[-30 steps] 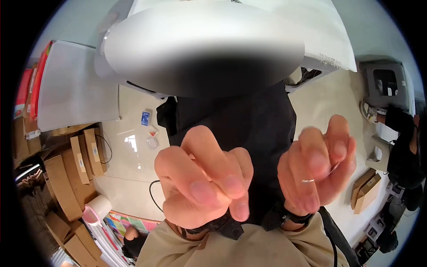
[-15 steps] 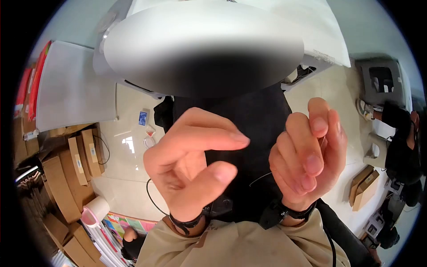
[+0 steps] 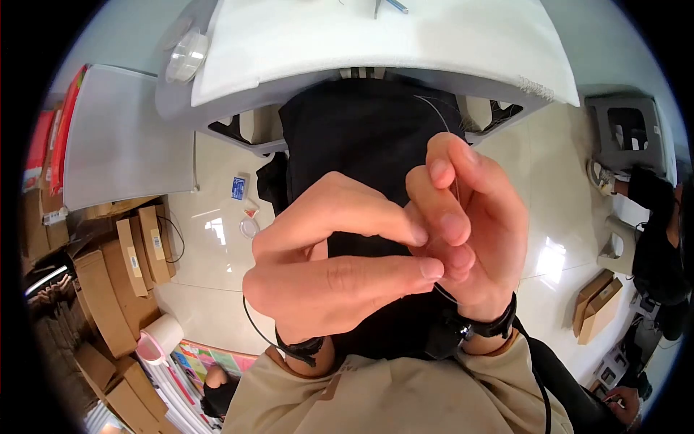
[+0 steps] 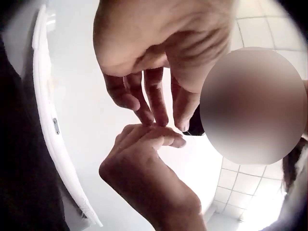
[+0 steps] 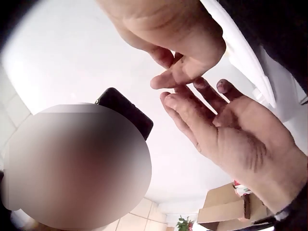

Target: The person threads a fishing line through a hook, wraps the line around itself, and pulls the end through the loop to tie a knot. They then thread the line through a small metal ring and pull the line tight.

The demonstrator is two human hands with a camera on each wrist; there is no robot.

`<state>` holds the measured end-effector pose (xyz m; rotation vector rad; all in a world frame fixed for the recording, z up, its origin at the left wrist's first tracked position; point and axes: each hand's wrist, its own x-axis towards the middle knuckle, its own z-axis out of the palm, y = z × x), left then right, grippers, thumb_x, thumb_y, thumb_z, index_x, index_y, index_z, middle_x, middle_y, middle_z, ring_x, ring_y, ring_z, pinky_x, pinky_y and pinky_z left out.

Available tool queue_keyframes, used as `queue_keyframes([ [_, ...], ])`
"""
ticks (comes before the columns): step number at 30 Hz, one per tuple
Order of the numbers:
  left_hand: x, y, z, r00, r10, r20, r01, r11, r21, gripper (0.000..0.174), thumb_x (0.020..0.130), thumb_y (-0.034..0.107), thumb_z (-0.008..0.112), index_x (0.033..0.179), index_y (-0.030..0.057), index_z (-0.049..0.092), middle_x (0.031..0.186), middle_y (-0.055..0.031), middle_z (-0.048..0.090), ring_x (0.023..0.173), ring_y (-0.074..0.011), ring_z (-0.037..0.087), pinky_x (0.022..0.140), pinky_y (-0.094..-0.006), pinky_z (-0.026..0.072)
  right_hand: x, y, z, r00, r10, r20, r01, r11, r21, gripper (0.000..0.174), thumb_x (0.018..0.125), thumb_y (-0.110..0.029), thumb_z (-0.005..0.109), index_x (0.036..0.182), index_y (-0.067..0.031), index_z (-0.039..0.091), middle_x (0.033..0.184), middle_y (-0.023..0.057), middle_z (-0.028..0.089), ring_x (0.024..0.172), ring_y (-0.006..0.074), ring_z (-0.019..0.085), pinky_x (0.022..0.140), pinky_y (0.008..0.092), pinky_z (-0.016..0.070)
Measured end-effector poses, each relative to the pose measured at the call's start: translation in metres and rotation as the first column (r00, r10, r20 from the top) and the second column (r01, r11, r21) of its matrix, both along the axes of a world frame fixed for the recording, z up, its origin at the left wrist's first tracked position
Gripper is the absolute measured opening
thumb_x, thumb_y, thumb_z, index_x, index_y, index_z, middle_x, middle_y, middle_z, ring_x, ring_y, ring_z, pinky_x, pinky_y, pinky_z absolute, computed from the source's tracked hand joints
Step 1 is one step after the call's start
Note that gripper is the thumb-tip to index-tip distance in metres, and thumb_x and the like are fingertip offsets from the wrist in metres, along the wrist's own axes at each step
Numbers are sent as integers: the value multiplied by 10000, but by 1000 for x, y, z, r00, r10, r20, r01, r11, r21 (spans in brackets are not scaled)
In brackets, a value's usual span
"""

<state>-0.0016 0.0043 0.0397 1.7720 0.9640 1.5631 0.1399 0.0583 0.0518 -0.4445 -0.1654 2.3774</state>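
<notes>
Thin strand [image 3: 438, 112] extends from our right hand [image 3: 481, 224], whose curled fingers pinch it; whether our left hand [image 3: 311, 267] grips it too, we cannot tell. A slackened pinch could drop it, and our crowded hands hide part; ahead stand a white table [image 3: 405, 43] and clear container [image 3: 186, 56]

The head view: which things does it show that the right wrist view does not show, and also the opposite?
Only the head view shows the thin strand by the right hand, and the blue box on the floor.

Only the right wrist view shows the green plant and a dark, phone-shaped device.

Both show the two hands, right and left hand, close together, and cardboard.
</notes>
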Motion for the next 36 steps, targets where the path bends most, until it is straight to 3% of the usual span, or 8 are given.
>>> queue_keyframes([
  [10,18,-1,-8,959,100,265,-101,995,-8,165,609,3,741,745,40,656,857,-115,588,586,-143,502,514,-216,392,-3,-3,-2,998,-55,12,53,989,136,233,923,-177,422,816,-3,535,579,117,555,398,158,480,372,234,403],
  [17,19,15,-16,823,-396,407,309,914,264,100,829,47,588,802,-9,509,977,-160,455,801,-218,471,509,-242,563,1,-7,5,993,-82,-80,101,960,262,197,912,-126,458,823,26,543,585,124,567,424,138,473,395,229,375],
  [20,19,12,-17,774,-426,468,319,901,293,88,846,55,555,880,7,489,963,-155,468,785,-215,455,543,-249,564,1,-9,6,994,-86,-68,105,929,354,192,914,-135,445,833,27,509,629,124,547,411,104,415,415,212,355],
  [25,60,16,1,704,-35,709,-135,974,182,109,800,57,573,703,30,533,708,-138,591,548,-177,479,514,-233,419,0,-14,6,985,-153,-77,171,919,354,175,896,-118,465,832,40,505,695,147,547,437,97,416,449,219,357],
  [27,47,16,3,659,-98,746,-75,978,195,167,764,71,584,613,1,562,597,-149,611,442,-183,508,434,-240,392,0,-13,9,974,-213,-79,227,916,330,136,837,-57,515,774,62,534,678,168,567,495,144,466,470,258,379],
  [31,45,4,28,727,75,683,-72,997,-33,153,761,75,601,612,57,566,641,-74,620,537,-165,488,482,-251,371,-1,-17,11,930,-307,-202,361,868,341,83,724,45,576,697,124,578,664,223,599,575,231,545,504,319,428],
  [33,39,6,31,706,26,708,1,999,-38,202,752,66,547,565,-10,543,596,-134,598,442,-199,495,445,-268,388,-2,-6,13,979,-163,-122,204,784,586,190,908,-134,497,768,-8,468,667,161,555,465,136,459,474,215,421],
  [36,46,9,30,688,51,724,-77,997,3,214,749,66,550,551,-12,531,596,-129,594,444,-196,486,456,-265,388,-2,-12,15,976,-178,-127,219,809,546,187,901,-128,507,764,-6,469,676,168,560,441,141,452,443,227,416],
])
